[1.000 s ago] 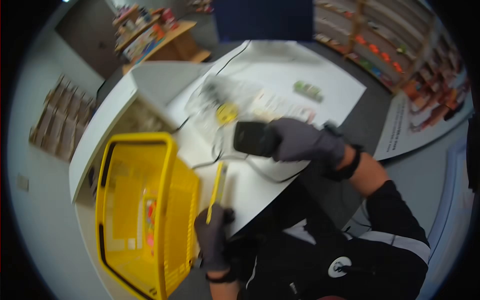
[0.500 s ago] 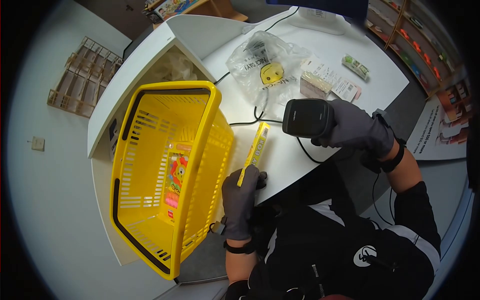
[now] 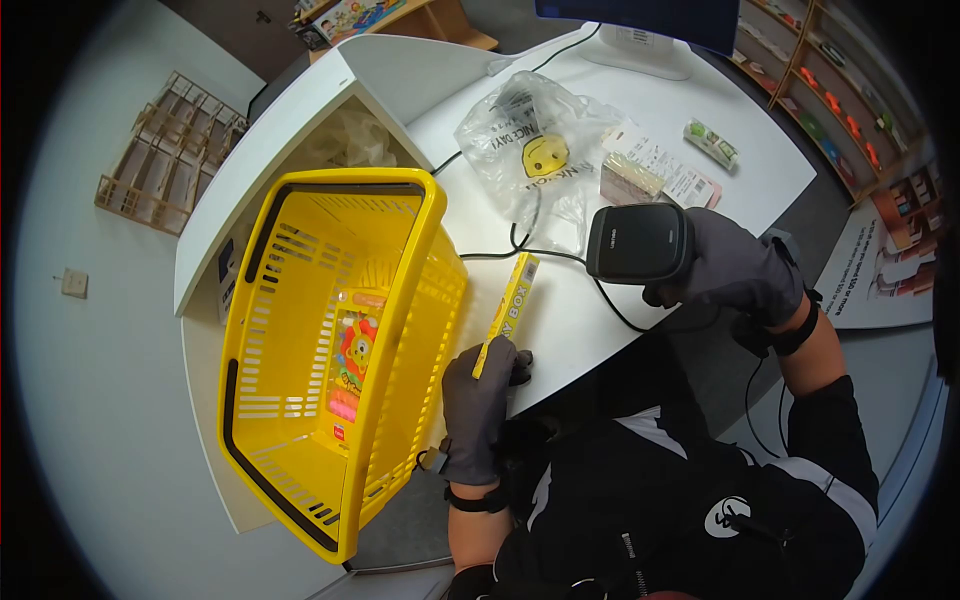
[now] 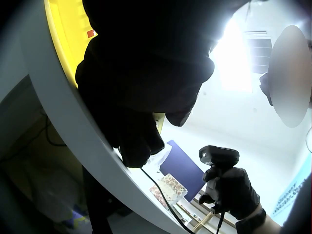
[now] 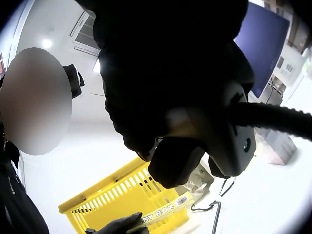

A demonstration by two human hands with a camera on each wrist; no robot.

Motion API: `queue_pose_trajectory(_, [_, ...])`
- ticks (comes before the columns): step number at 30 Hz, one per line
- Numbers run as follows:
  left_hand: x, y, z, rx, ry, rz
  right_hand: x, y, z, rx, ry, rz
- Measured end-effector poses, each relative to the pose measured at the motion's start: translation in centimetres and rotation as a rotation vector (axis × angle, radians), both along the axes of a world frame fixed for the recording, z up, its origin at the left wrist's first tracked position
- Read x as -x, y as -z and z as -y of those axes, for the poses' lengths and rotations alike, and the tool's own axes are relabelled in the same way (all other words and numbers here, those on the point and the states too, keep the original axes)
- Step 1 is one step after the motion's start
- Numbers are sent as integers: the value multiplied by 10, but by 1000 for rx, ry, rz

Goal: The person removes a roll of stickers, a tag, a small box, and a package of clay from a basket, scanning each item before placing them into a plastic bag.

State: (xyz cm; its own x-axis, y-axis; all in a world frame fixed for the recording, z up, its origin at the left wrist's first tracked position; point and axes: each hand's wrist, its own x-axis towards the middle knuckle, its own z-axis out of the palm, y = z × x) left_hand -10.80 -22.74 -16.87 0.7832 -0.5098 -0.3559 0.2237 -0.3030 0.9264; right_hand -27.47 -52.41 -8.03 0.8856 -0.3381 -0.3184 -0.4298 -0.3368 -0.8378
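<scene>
In the head view my gloved left hand point(image 3: 475, 410) holds one end of a thin yellow box point(image 3: 506, 312), its barcode end pointing away from me over the counter. My gloved right hand point(image 3: 745, 262) grips a black handheld scanner point(image 3: 640, 244), held above the counter to the right of the box. From the right wrist view, the yellow box point(image 5: 163, 213) shows lettering and a barcode, with the left hand point(image 5: 119, 225) at its other end. A yellow basket point(image 3: 432, 235) stands left of the left hand, with a colourful lion-printed pack point(image 3: 357, 350) inside.
On the white counter point(image 3: 560, 345) lie a clear plastic bag point(image 3: 500, 150), a small box point(image 3: 630, 180), printed cards point(image 3: 690, 187) and a green-white packet point(image 3: 711, 144). A black cable point(image 3: 620, 315) runs beneath the scanner. A monitor point(image 3: 650, 22) stands at the back.
The head view has shifted since the first frame. Over the last half second, my right hand and the scanner have moved slightly right; the left hand keeps its hold on the box.
</scene>
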Motion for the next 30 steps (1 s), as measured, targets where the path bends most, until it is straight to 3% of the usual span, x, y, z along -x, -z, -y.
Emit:
queue_pose_trajectory(3, [0,-1,0,-14,3,2,9,0,2,42,11,37])
queue_pose_trajectory(6, [-1,0,-1,-15,3,2,14,9,1,107,66,242])
queue_pose_trajectory(7, [-1,1,-1,-14,4,3,14,10,2,109,68,243])
queue_pose_trajectory(10, [-1,-2,1,-19,8,5,8,12,9,405,-39,-84])
queue_pose_trajectory(14, [0,-2,0,-19,10,3,-7,28,-14,678,-76,44])
queue_pose_trajectory(19, [2,-8,-1,-64,40,49,-33,50,-36,759,-157,3])
queue_pose_trajectory(26, [3,-3,-5,26,2,-10,-61,104,-57,1140,-199,82])
queue_pose_trajectory(30, [3,-5,-9,57,3,-9,-82,92,-68,992,-243,-72])
